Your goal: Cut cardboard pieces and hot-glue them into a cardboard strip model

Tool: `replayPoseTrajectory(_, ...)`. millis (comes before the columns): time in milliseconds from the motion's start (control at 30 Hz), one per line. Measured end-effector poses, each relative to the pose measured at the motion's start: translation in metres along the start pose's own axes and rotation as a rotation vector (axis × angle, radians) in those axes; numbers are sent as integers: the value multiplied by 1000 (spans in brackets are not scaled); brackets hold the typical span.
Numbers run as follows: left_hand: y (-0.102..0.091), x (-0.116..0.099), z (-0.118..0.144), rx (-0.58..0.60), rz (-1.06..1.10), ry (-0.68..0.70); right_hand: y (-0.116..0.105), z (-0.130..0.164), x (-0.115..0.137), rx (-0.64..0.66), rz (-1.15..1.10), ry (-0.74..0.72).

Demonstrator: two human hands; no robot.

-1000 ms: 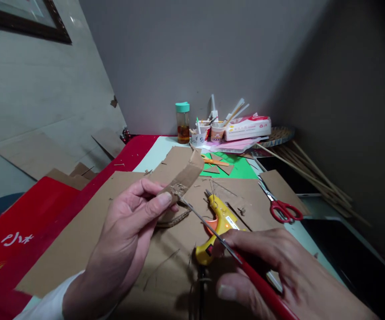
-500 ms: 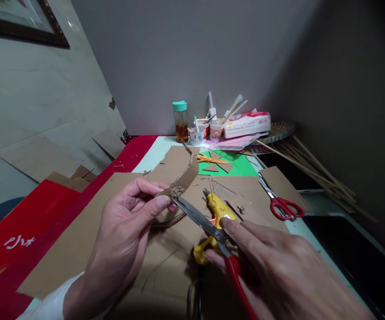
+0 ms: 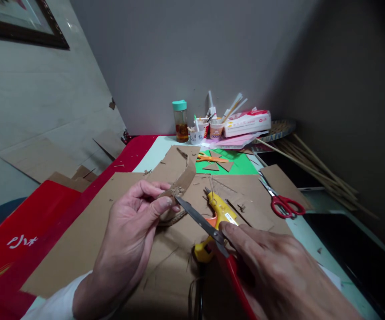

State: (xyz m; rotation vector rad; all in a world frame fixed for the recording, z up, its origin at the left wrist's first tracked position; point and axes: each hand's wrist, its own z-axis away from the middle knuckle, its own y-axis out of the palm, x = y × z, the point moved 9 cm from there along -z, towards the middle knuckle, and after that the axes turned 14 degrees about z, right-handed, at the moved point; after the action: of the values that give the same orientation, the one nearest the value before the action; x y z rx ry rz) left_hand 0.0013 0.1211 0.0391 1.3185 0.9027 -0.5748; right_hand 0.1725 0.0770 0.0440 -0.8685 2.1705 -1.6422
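Currently, the lidded bottle [image 3: 180,124] at the back of the table holds an amber liquid, level well below the lid. Beside it, the patterned white cup [image 3: 196,137] contains small sticks and a green-tipped pen; the pinkish-brown cup [image 3: 216,131] carries pale, slender sticks leaning to the right. Compared with one second earlier, the scissors in use [image 3: 199,218] have been turned: the blade, then nearly edge-on, now presents its broad face. The glue gun [image 3: 222,211] remains lying on the cardboard sheet [image 3: 89,231]. Left hand [image 3: 130,235]: thumb and fingers pinched together on the near end of a bent cardboard strip [image 3: 186,178], which is held above the sheet, short of the green paper [image 3: 247,165]. Right hand [image 3: 279,262]: closed about the red handles, thumb hidden; blades appear together, tip at the strip's torn patch, just beside the left thumb. Whether the tip presses in, cannot tell.
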Motion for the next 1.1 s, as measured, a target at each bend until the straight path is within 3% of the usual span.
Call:
replayPoseTrajectory(200, 2, 4, 1, 5, -11, -60, 1, 0, -1, 46, -27, 4)
replayPoseTrajectory(367, 2, 0, 0, 23, -34, -31, 10, 0, 1, 117, -149, -1)
replayPoseTrajectory(567, 9, -3, -1, 91, 51, -30, 0, -8, -1, 8, -299, 126)
replayPoseTrajectory(800, 10, 0, 0, 112, 130, -126, 13, -8, -4, 144, -507, 234)
replayPoseTrajectory(967, 6, 0, 0, 86, 120, -118, 13, -10, -3, 239, -699, 281)
replayPoseTrajectory(1100, 6, -1, 0, 86, 111, -100, 9, -7, -3, 227, -615, 274)
